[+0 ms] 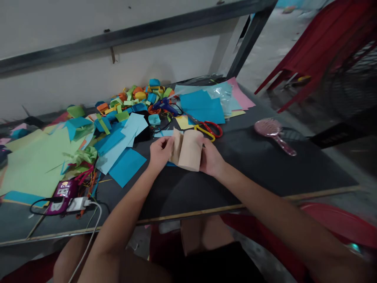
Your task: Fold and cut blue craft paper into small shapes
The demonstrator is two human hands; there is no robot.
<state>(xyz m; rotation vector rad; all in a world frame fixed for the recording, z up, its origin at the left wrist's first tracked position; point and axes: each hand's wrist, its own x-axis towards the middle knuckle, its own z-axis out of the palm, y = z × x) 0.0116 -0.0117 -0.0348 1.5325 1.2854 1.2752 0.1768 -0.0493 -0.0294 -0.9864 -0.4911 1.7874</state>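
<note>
Both of my hands hold a folded beige paper sheet [188,149] just above the dark table [265,169]. My left hand [160,151] pinches its left edge, where a flap stands up. My right hand [210,157] grips its right side from behind. A blue sheet edge peeks out under the beige paper. Red-and-yellow scissors [209,129] lie just beyond the paper, and a blue glue gun [166,105] lies farther back.
Blue sheets [126,165], a light green sheet [38,161] and a heap of small coloured folded pieces [138,98] cover the left and back. A pink hairbrush [273,131] lies at right. A purple device with a white cable [63,194] sits near the front-left edge. Red chairs [318,47] stand beyond.
</note>
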